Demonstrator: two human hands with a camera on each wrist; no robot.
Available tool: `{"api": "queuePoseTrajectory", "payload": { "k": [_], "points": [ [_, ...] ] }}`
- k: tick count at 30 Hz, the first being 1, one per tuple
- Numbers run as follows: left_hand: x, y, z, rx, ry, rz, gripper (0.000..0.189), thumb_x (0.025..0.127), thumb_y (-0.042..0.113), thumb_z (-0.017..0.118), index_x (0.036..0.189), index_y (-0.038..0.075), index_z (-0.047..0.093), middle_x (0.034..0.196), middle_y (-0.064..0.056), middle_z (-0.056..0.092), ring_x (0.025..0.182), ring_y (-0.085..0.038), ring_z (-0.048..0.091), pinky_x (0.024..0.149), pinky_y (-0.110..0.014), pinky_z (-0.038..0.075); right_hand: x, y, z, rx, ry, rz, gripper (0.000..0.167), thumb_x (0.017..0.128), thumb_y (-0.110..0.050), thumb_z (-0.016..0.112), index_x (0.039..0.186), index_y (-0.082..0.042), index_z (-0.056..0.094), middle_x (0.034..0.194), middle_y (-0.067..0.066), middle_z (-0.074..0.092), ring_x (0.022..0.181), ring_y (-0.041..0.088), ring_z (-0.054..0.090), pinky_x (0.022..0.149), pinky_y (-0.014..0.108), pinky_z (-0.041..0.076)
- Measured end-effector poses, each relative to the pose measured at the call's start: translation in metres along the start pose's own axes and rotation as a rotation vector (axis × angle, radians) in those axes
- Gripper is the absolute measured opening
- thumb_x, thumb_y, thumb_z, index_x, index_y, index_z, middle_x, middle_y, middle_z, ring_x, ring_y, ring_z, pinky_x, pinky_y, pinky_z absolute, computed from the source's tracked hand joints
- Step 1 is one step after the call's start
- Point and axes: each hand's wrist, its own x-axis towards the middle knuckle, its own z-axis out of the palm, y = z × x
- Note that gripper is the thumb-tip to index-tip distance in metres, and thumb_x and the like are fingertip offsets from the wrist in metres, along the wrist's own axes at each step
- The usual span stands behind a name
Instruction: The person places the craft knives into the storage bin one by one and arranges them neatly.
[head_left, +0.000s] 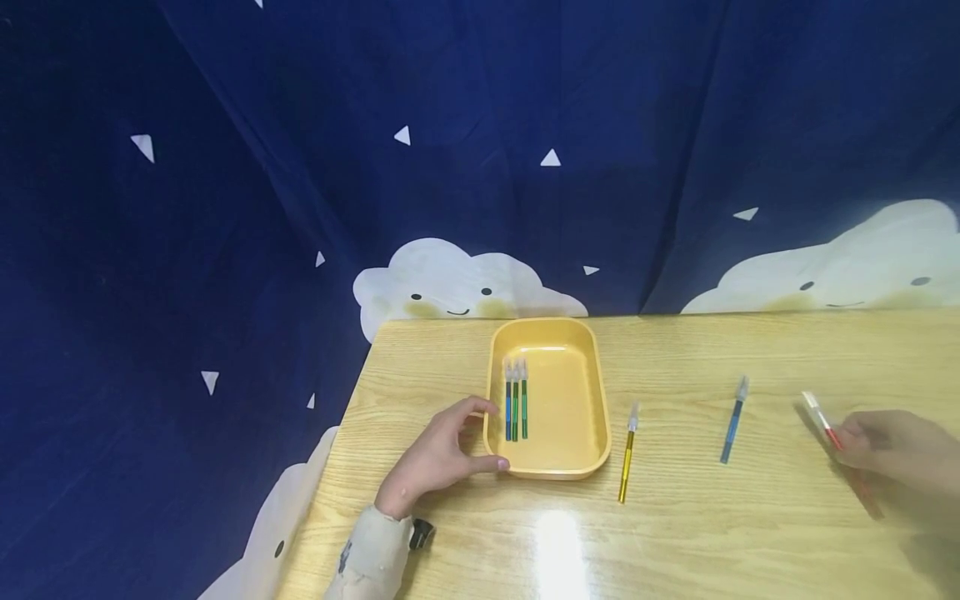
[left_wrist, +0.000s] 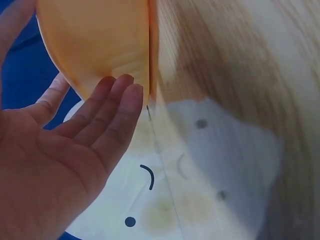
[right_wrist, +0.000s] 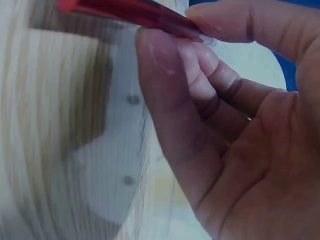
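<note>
At the yellow tray [head_left: 600, 375], my left hand [head_left: 442, 450] touches the left rim with a finger and the near left corner with the thumb. Its fingers [left_wrist: 125, 107] lie loosely extended by the tray's outer wall [left_wrist: 100, 40] in the left wrist view. My right hand [head_left: 892, 450], far right and partly blurred, pinches a red craft knife [head_left: 831, 435] with a clear cap between thumb and forefinger. The red handle [right_wrist: 125, 11] crosses the top of the right wrist view. Inside the tray, a blue craft knife [head_left: 508, 412] and two green craft knives [head_left: 524, 408] lie side by side.
Right of the tray, a yellow craft knife [head_left: 627, 458] and a blue craft knife [head_left: 731, 429] lie apart on the wooden table [head_left: 675, 533]. A dark blue curtain [head_left: 480, 100] with clouds hangs behind the table and along its left side.
</note>
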Motion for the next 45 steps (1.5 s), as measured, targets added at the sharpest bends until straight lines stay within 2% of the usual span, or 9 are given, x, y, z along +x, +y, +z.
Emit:
{"api": "queuePoseTrajectory", "payload": {
  "k": [4, 6, 10, 14, 17, 20, 31, 39, 45],
  "points": [
    [0.001, 0.000, -0.001, -0.050, -0.013, -0.006, 0.072, 0.078, 0.031, 0.092, 0.139, 0.016, 0.058, 0.142, -0.009, 0.063, 0.126, -0.034, 0.063, 0.109, -0.054, 0.054, 0.006, -0.023, -0.001, -0.004, 0.027, 0.107, 0.015, 0.106, -0.017, 0.059, 0.098, -0.009, 0.068, 0.076, -0.009, 0.071, 0.075, 0.003, 0.066, 0.065, 0.065, 0.055],
    [0.002, -0.001, -0.002, -0.078, -0.010, -0.009, 0.070, 0.079, 0.028, 0.092, 0.139, 0.014, 0.059, 0.139, -0.009, 0.064, 0.122, -0.032, 0.065, 0.106, -0.051, 0.056, 0.010, -0.035, -0.002, 0.032, 0.043, 0.136, 0.013, 0.104, -0.017, 0.063, 0.098, -0.008, 0.069, 0.086, -0.006, 0.074, 0.080, 0.003, 0.070, 0.070, 0.060, 0.061],
    [0.002, -0.002, -0.002, -0.131, 0.010, -0.029, 0.068, 0.077, 0.022, 0.093, 0.137, 0.013, 0.061, 0.129, -0.010, 0.066, 0.113, -0.026, 0.066, 0.103, -0.045, 0.059, 0.022, -0.060, -0.001, 0.144, 0.024, 0.124, 0.011, 0.104, -0.012, 0.062, 0.102, -0.003, 0.068, 0.102, 0.006, 0.074, 0.086, 0.014, 0.075, 0.067, 0.037, 0.065],
    [0.001, -0.003, -0.003, -0.151, 0.024, -0.045, 0.069, 0.076, 0.020, 0.094, 0.137, 0.013, 0.062, 0.123, -0.009, 0.066, 0.111, -0.024, 0.065, 0.103, -0.043, 0.059, 0.039, -0.083, 0.001, 0.239, -0.005, 0.145, 0.014, 0.105, -0.013, 0.059, 0.106, 0.000, 0.064, 0.093, 0.006, 0.073, 0.087, 0.014, 0.072, 0.071, 0.032, 0.061],
    [0.002, -0.004, -0.003, -0.154, 0.024, -0.048, 0.069, 0.076, 0.020, 0.094, 0.137, 0.013, 0.062, 0.124, -0.010, 0.065, 0.111, -0.024, 0.065, 0.103, -0.043, 0.059, 0.054, -0.100, 0.005, 0.331, 0.000, 0.172, 0.016, 0.103, -0.012, 0.062, 0.108, 0.004, 0.060, 0.084, 0.002, 0.069, 0.078, 0.011, 0.068, 0.067, 0.028, 0.060],
    [0.001, -0.005, -0.004, -0.149, 0.025, -0.050, 0.070, 0.076, 0.021, 0.094, 0.137, 0.013, 0.062, 0.125, -0.010, 0.065, 0.112, -0.025, 0.065, 0.103, -0.044, 0.059, 0.069, -0.115, 0.011, 0.412, 0.011, 0.179, 0.018, 0.100, -0.009, 0.064, 0.109, 0.006, 0.058, 0.091, 0.001, 0.065, 0.075, 0.009, 0.067, 0.065, 0.031, 0.064],
    [0.001, -0.003, -0.002, -0.093, 0.022, 0.025, 0.075, 0.076, 0.024, 0.095, 0.141, 0.009, 0.060, 0.130, -0.010, 0.067, 0.111, -0.023, 0.066, 0.100, -0.045, 0.059, 0.110, -0.166, 0.023, 0.561, 0.036, 0.130, 0.024, 0.095, -0.005, 0.065, 0.113, 0.009, 0.055, 0.087, -0.002, 0.062, 0.074, 0.009, 0.067, 0.068, 0.036, 0.066],
    [0.003, -0.002, 0.001, -0.065, 0.024, 0.031, 0.073, 0.079, 0.028, 0.092, 0.142, 0.011, 0.060, 0.135, -0.007, 0.067, 0.113, -0.024, 0.067, 0.100, -0.045, 0.060, 0.132, -0.201, 0.033, 0.655, 0.068, 0.091, 0.026, 0.091, -0.001, 0.064, 0.113, 0.009, 0.053, 0.085, 0.001, 0.063, 0.070, 0.008, 0.067, 0.067, 0.034, 0.066],
    [0.004, -0.002, 0.002, -0.088, 0.012, 0.030, 0.071, 0.079, 0.026, 0.092, 0.142, 0.012, 0.062, 0.136, -0.005, 0.066, 0.115, -0.023, 0.066, 0.102, -0.045, 0.059, 0.154, -0.225, 0.047, 0.727, 0.047, 0.072, 0.027, 0.087, 0.002, 0.065, 0.111, 0.010, 0.054, 0.083, 0.001, 0.062, 0.067, 0.009, 0.066, 0.064, 0.033, 0.065]
  ]
}}
